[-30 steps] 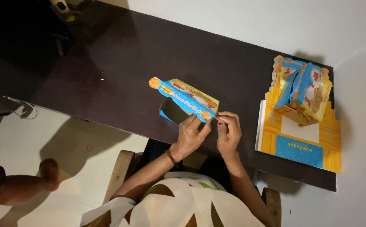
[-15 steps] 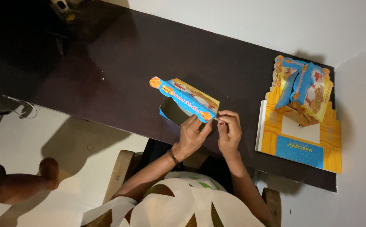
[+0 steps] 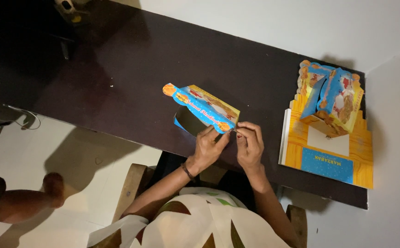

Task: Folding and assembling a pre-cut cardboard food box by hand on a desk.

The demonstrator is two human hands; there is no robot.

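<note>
- While both hands met at the near right corner of the half-folded carton [image 3: 200,110], the left hand [image 3: 209,149] was curled with its fingertips pinched on the carton's lower edge.
- Just beside it, the right hand [image 3: 249,144] had thumb and forefinger closed on the corner flap, the other fingers loosely bent.
- That blue and orange printed carton lay partly opened on the dark table [image 3: 131,69], near its front edge, its dark inside showing.
- Judging by its look, it was thin card: light, stiff only along its creases, easily bent or torn, and best held at folds and flap edges.
- Farther right, a pile of flat carton blanks [image 3: 328,160] lay with finished cartons [image 3: 331,96] standing on it.
- A wooden chair [image 3: 131,188] sat below the table.
</note>
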